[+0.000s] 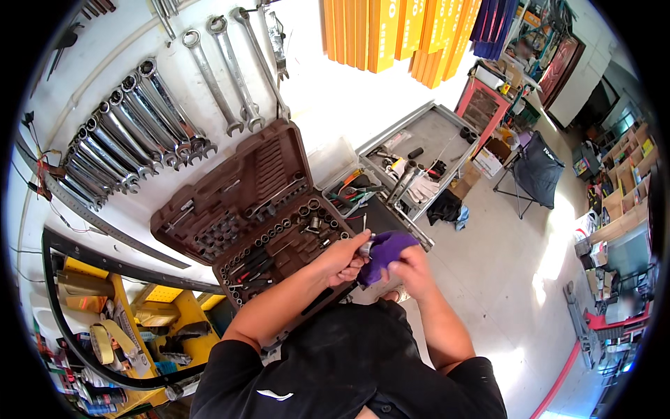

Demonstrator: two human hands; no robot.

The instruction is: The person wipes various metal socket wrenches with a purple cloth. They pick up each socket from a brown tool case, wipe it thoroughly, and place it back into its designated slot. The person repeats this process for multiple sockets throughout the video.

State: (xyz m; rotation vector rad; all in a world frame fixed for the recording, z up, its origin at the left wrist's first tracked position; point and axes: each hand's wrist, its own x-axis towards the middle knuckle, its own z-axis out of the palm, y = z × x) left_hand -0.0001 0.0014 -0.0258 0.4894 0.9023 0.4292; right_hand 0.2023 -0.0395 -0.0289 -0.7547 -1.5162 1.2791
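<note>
My left hand (347,262) grips a small metal tool (366,247), perhaps a socket, whose exact kind I cannot tell; a thin shaft points up beside the thumb. Against its right side, my right hand (411,267) holds a purple cloth (390,251). Below and left of both hands lies an unfolded brown plastic socket-set case (235,167). Its lower half holds chrome sockets (279,227), a ratchet and black-and-red-handled screwdrivers (254,267). More sockets and a long bar sit in the raised lid.
Combination wrenches (141,115) hang on the white wall. A clear plastic bin (340,201) of pliers stands beside a grey metal cart (439,125) bearing tools and gloves. A folding chair (536,167) stands on the floor at right. A yellow shelf unit (180,340) is at lower left.
</note>
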